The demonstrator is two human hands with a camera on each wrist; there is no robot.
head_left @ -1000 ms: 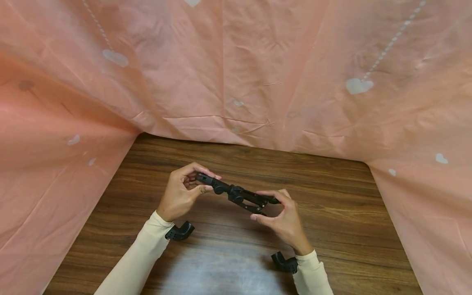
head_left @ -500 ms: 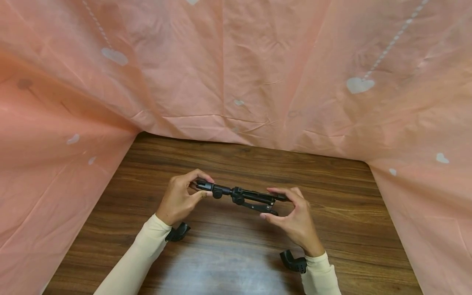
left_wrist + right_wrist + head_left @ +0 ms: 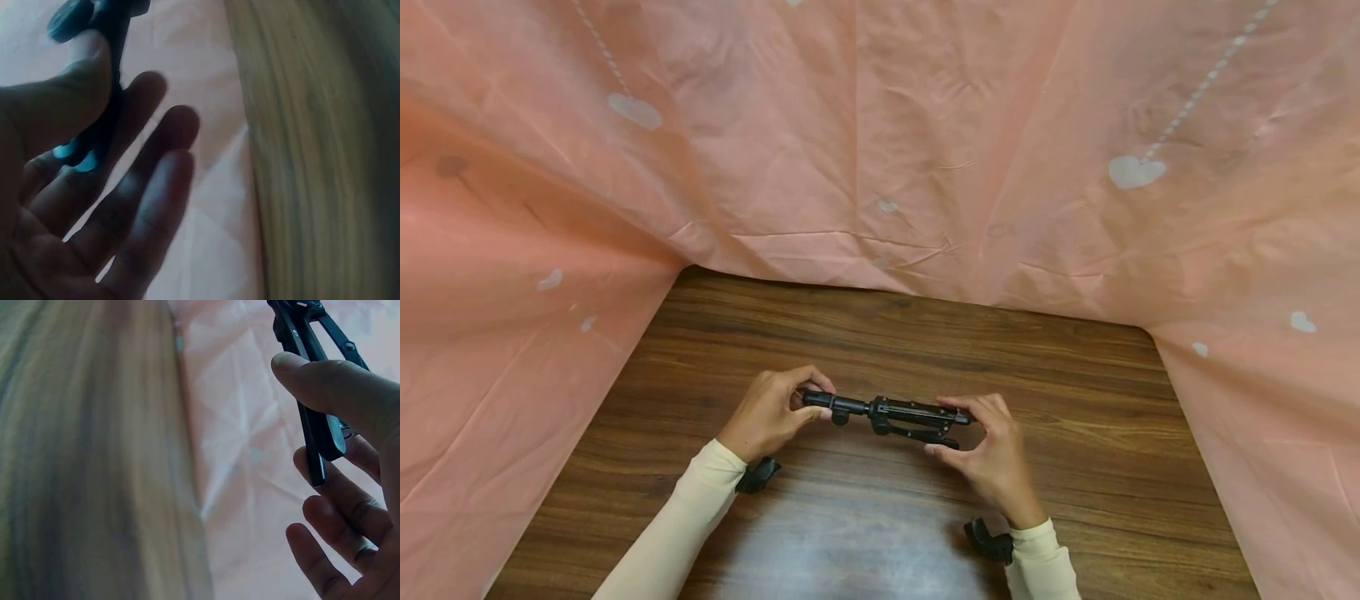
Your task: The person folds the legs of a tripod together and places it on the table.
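A small black tripod [image 3: 913,412] is held up lengthwise between both hands, nearly level, its legs lying close together with one slightly apart. My left hand [image 3: 767,417] pinches the head end between thumb and fingers. In the left wrist view the thumb presses the tripod's dark shaft [image 3: 112,56] beside a round knob [image 3: 70,20], while the other fingers spread loosely. At the leg end, my right hand [image 3: 996,454] grips with thumb and index finger. The right wrist view has its thumb on the legs [image 3: 309,419], the remaining fingers loosely bent. Parts under the fingertips are hidden.
Beneath the hands is a brown wood-grain table [image 3: 865,517]. Pink cloth [image 3: 910,167] with pale hearts hangs along the back and both sides. Black curved mounts stick out at the left wrist [image 3: 758,475] and the right wrist [image 3: 988,540].
Both hands have brought the tripod lower in the head view and turned it closer to level. Its legs have drawn nearer together. Both hands keep hold of it.
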